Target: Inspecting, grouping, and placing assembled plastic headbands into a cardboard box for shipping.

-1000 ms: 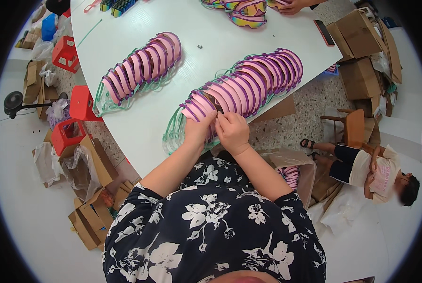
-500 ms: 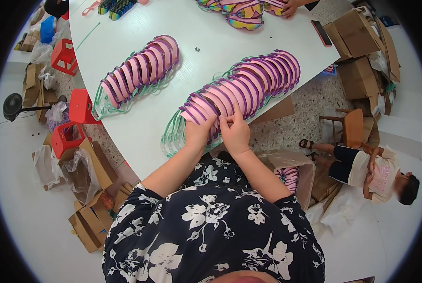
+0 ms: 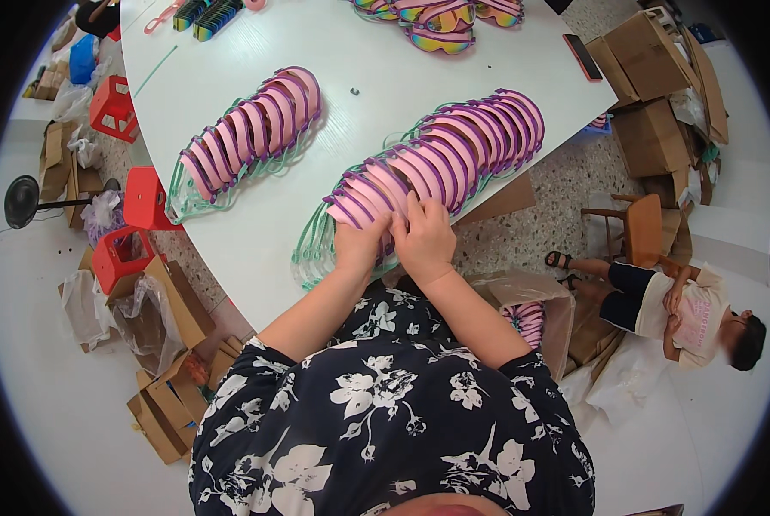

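A long row of pink and purple visor-like frames with green clear shields (image 3: 441,155) lies overlapped on the white table (image 3: 351,52). My left hand (image 3: 361,243) and my right hand (image 3: 424,236) meet at the near end of that row, fingers pinched on the nearest pink frame (image 3: 359,206). A second shorter row of the same pink frames (image 3: 247,138) lies further left on the table, apart from both hands.
Colourful sunglasses (image 3: 441,17) and a dark phone (image 3: 581,57) lie at the far side of the table. Red stools (image 3: 144,198), cardboard boxes (image 3: 652,129) and plastic bags stand on the floor around. A person (image 3: 677,301) sits on the floor at right beside a wooden chair (image 3: 639,228).
Both hands stay at the near end of the long row, shifting slightly together on the nearest frame. The rows on the table have not moved.
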The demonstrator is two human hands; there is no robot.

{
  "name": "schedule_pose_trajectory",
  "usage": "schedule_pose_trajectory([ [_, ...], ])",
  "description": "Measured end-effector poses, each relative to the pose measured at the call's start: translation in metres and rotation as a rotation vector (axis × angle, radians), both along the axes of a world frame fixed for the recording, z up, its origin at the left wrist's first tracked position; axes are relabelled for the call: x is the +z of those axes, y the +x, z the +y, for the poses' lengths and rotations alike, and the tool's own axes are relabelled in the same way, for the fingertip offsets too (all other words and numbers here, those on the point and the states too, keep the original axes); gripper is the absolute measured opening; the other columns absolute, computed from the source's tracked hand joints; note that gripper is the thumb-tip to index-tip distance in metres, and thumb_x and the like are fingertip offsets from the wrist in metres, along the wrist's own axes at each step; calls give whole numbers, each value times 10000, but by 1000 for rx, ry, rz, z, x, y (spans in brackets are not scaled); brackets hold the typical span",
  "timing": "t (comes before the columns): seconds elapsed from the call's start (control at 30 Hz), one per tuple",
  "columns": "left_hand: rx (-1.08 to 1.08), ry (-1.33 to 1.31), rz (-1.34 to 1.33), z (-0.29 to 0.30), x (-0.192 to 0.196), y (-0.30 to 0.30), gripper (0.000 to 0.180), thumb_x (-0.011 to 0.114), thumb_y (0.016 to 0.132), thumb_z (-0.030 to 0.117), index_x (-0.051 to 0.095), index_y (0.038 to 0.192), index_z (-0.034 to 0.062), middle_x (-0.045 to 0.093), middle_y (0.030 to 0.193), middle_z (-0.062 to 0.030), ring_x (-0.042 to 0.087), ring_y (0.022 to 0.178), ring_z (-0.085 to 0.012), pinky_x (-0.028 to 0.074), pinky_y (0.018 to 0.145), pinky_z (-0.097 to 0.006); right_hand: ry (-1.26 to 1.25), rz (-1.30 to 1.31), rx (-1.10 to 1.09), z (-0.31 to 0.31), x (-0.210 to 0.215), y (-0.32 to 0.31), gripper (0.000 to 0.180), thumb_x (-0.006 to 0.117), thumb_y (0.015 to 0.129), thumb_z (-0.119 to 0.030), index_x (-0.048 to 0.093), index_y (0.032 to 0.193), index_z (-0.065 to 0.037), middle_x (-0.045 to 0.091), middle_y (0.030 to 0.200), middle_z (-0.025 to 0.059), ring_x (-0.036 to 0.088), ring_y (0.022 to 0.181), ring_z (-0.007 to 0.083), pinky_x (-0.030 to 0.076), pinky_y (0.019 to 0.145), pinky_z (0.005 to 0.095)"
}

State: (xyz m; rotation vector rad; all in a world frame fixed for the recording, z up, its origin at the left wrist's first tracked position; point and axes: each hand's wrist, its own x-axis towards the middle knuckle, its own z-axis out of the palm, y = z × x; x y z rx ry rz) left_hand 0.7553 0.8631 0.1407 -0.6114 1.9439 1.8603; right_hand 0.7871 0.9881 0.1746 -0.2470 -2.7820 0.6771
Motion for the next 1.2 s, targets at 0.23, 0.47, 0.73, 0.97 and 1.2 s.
schedule_pose_trajectory([
  [0.23, -44, -70, 17, 4, 10, -3, 650, 799, 772, 210, 494, 1294, -28, 618, 1237, -143, 617, 1114, -239, 489, 934, -339, -67, 19, -24, 11, -3, -6, 252, 670, 804, -211, 687, 1014, -74, 571, 1060, 85, 554, 1002, 314, 471, 811, 419],
  [0.47, -12, 11, 36, 6, 14, -3, 694, 799, 752, 208, 463, 1318, -13, 607, 1253, -150, 608, 1127, -247, 480, 941, -337, 103, 190, -43, 12, 2, -10, 221, 670, 771, -190, 703, 965, -87, 554, 1274, 117, 482, 1187, 377, 383, 945, 492],
  [0.73, -44, -50, 21, 5, 11, -4, 658, 788, 795, 174, 456, 1332, -9, 596, 1278, -132, 600, 1145, -232, 479, 961, -338, 17, 180, -19, 13, -5, -8, 286, 686, 760, -147, 684, 1027, -42, 553, 1236, 163, 519, 1149, 375, 423, 927, 475],
  [0.97, -34, -40, 40, 5, 6, -3, 655, 787, 800, 168, 451, 1331, -14, 591, 1286, -134, 596, 1154, -236, 476, 969, -341, -264, 242, -147, 21, -3, -16, 393, 698, 783, -131, 614, 1110, 70, 543, 1164, 221, 544, 1061, 402, 467, 920, 422],
  [1.2, -22, 14, 32, 4, 5, -3, 722, 813, 754, 202, 438, 1330, -18, 598, 1267, -157, 599, 1146, -255, 468, 967, -349, -2, 101, -202, 29, 2, -14, 351, 706, 781, -230, 682, 1098, -83, 531, 1254, 131, 452, 1225, 374, 339, 1032, 483],
])
